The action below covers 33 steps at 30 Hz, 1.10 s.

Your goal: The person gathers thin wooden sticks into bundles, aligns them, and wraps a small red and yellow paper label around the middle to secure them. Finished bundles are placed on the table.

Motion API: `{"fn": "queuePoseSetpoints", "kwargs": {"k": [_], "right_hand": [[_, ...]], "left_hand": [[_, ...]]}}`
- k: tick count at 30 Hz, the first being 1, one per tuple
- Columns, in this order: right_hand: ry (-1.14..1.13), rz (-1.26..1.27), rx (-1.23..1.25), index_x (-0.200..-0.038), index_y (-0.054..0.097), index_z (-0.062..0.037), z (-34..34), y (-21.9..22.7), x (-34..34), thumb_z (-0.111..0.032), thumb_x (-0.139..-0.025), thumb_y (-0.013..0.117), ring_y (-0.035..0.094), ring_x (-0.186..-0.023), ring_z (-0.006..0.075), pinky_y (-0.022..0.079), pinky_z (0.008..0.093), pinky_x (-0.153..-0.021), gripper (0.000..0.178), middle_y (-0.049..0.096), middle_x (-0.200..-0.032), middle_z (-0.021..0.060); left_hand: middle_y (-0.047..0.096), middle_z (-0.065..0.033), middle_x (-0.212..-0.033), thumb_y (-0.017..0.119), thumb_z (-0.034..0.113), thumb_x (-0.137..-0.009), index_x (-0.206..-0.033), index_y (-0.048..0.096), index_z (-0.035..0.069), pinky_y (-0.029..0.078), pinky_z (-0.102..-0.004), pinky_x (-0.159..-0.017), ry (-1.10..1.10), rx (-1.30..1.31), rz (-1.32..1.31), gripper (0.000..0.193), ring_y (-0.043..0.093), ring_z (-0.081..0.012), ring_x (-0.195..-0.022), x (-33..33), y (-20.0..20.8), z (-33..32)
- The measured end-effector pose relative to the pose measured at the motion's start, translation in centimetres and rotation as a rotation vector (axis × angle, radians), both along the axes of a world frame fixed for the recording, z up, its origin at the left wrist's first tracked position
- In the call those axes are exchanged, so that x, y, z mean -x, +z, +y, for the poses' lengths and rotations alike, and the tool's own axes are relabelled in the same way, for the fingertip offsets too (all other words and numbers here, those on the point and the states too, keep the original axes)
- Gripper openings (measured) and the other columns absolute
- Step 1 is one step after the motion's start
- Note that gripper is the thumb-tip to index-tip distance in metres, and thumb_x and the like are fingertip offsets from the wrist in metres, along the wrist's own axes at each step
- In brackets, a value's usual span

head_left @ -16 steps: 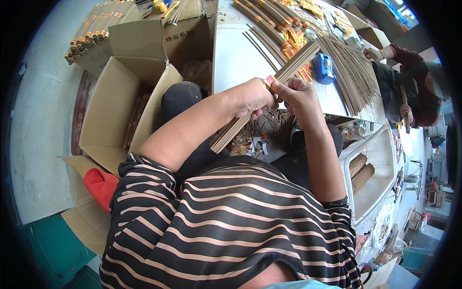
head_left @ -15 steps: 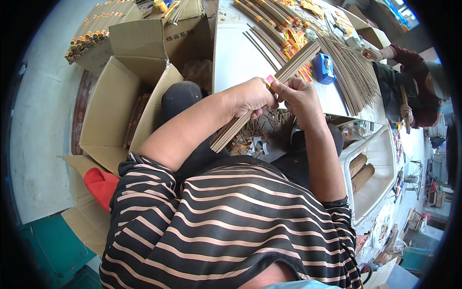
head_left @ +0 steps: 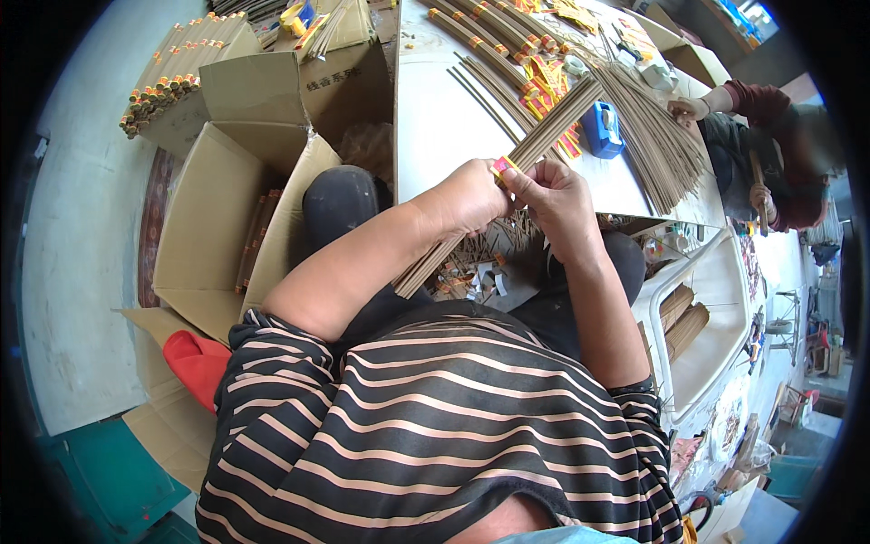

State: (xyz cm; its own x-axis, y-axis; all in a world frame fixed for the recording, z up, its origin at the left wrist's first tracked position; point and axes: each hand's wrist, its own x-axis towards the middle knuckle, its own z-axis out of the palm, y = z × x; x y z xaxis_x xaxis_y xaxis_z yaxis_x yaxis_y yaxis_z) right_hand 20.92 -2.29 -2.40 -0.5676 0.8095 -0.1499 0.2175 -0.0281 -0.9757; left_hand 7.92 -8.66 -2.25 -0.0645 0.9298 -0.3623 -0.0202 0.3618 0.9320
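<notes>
We've got the bundle of incense sticks (head_left: 535,145) clamped in our left hand (head_left: 467,195), while our right hand (head_left: 557,195) pinches a pink-and-yellow paper band (head_left: 501,166) against it. Basically same as half a second ago, so the wrapping's mid-step, above the white table (head_left: 444,127).

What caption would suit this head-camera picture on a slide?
Left hand grips a long bundle of thin brown sticks while right hand pinches a small red-and-yellow paper label at it, above a white table.
</notes>
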Motion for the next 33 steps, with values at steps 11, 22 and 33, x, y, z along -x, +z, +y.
{"fn": "queuePoseSetpoints", "kwargs": {"k": [11,22,33], "right_hand": [[-0.013,0.03,0.029,-0.074,0.055,-0.0058,-1.7,0.2,-1.6,-0.027,-0.08,0.071,0.041,-0.046,0.0019,0.029,0.0159,-0.042,0.027,0.052,-0.057,-0.0018],[-0.026,0.033,0.062,-0.074,0.055,-0.0043,-2.3,0.6,-2.5,-0.023,-0.077,0.074,0.043,-0.05,0.0022,0.032,0.0161,-0.044,0.027,0.052,-0.059,-0.0022],[0.037,0.291,0.281,-0.102,0.052,0.0047,-3.4,2.0,-3.5,-0.007,-0.081,0.067,0.06,-0.068,0.0094,0.05,0.0201,-0.06,0.028,0.063,-0.082,0.009]], "left_hand": [[0.057,-0.0059,-0.071,0.059,0.002,-0.076,-0.096,0.055,-0.001,0.04,-0.0247,-0.05,-0.009,-0.135,0.117,0.02,0.05,-0.0106,-0.056,-1.3,-1.7,-0.7],[0.057,-0.006,-0.073,0.061,0.002,-0.073,-0.1,0.053,-0.002,0.043,-0.0234,-0.048,-0.092,-0.004,0.0,0.028,0.051,-0.01,-0.054,-1.6,-0.4,-1.7],[0.053,-0.0027,-0.073,0.059,0.004,-0.072,-0.104,0.048,0.0,0.035,-0.0167,-0.042,-0.131,-0.02,-0.144,0.033,0.043,-0.0035,-0.049,-2.5,1.2,-3.0]]}}
